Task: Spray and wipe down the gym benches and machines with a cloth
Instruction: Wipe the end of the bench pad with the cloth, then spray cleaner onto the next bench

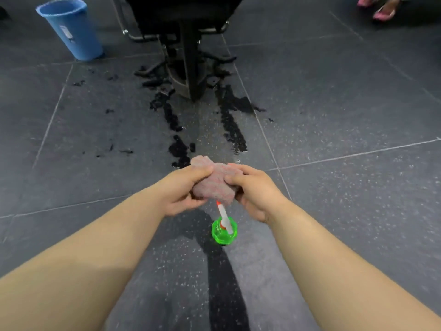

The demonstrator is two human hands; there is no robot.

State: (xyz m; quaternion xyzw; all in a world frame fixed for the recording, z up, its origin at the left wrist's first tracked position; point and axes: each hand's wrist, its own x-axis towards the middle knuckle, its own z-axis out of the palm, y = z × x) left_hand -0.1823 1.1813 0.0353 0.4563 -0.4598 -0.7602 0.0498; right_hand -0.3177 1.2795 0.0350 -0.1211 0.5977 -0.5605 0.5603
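Two bare arms are reaching out over the grey tiled floor (334, 111). The left hand (181, 189) and the right hand (253, 194) are holding a pinkish-grey cloth (214, 182) between them, up above the floor.

The left grip is grasping the left side of the cloth. Its thumb is lying on top and its fingers are curling underneath. The right grip is grasping the right side the same way, with the thumb pressing on top. The cloth is looking bunched up and squashed, and a little bit is poking up past the left thumb.

Just below the cloth, a green spray bottle (224, 232) is standing upright on the floor. Its white and red sprayer top is pointing up toward the cloth. The bottle is standing apart from both hands.

Farther away, a black machine (188, 32) is standing on the floor. Dark wet streaks (230, 123) are running from its base toward the hands. A blue bin (71, 29) is standing to the left of the machine, well apart from it. In the top right corner, someone's feet in pink shoes (384, 14) are showing.
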